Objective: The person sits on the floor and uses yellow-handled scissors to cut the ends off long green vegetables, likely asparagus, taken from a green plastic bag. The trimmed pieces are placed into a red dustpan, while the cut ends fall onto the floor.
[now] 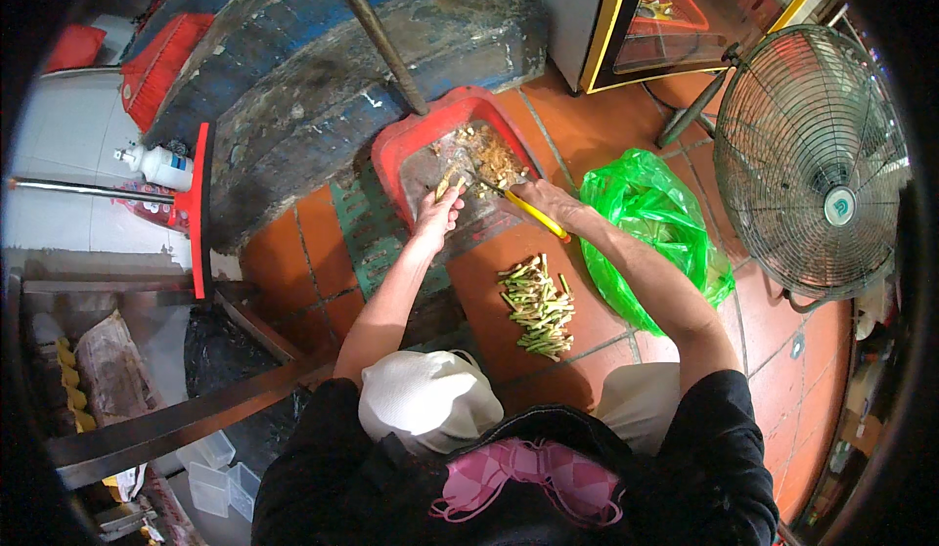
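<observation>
My left hand point(438, 214) grips a short pale plant stalk point(444, 181) over a red dustpan point(391, 151). Around yellow-handled scissors point(537, 213) my right hand point(546, 205) is closed, with the blades pointing towards the stalk. Brown root-like trimmings point(493, 154) and small pale pieces lie in the dustpan beneath both hands. On the tiled floor nearer to me is a pile of cut green and whitish stalks point(539, 308). The green plastic bag point(631, 201) stands beside my right forearm. Whether the blades touch the stalk cannot be made out.
A large metal fan point(814, 165) stands at the right, near a glass-fronted cabinet point(682, 18). The dustpan's long handle point(374, 33) rises past a worn blue step point(315, 91). At the left are a red squeegee point(199, 209), a white bottle point(165, 167) and a dark wooden bar point(183, 418).
</observation>
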A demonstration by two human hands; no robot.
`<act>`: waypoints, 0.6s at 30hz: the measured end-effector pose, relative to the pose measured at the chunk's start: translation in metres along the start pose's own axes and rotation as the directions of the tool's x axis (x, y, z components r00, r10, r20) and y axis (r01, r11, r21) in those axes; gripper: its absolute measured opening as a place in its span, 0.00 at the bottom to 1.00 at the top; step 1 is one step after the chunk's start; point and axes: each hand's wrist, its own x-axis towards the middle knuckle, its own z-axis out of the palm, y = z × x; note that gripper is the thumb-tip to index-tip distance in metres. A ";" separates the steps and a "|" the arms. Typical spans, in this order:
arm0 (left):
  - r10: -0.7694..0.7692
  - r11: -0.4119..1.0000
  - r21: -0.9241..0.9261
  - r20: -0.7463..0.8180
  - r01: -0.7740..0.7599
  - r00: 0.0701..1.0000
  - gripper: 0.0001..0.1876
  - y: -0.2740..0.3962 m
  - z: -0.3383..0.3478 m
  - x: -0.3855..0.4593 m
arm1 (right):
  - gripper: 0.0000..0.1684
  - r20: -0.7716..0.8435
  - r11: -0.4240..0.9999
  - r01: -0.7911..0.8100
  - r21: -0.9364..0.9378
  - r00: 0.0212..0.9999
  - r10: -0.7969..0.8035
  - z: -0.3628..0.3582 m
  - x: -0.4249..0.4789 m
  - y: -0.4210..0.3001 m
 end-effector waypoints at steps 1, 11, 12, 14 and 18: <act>0.029 0.996 0.081 -0.034 -0.027 0.999 0.11 0.000 0.000 0.002 | 0.17 -0.016 1.000 0.026 -0.002 1.000 -0.026 0.001 -0.002 0.004; 0.617 0.303 0.907 0.048 -0.294 0.785 0.12 0.000 0.008 -0.003 | 0.28 0.205 0.957 -0.162 0.240 0.972 0.113 -0.014 -0.012 -0.031; 0.590 0.302 0.908 0.062 -0.291 0.805 0.13 0.004 0.013 -0.006 | 0.29 0.241 0.939 -0.193 0.284 0.962 0.124 -0.014 -0.011 -0.029; 0.558 0.307 0.902 0.086 -0.302 0.825 0.12 0.011 0.022 -0.012 | 0.29 0.229 0.936 -0.179 0.302 0.967 0.110 -0.014 -0.012 -0.027; 0.610 0.244 0.893 0.162 -0.378 0.775 0.09 0.002 0.008 -0.001 | 0.29 0.158 0.974 -0.075 0.215 0.987 0.042 -0.007 -0.005 -0.027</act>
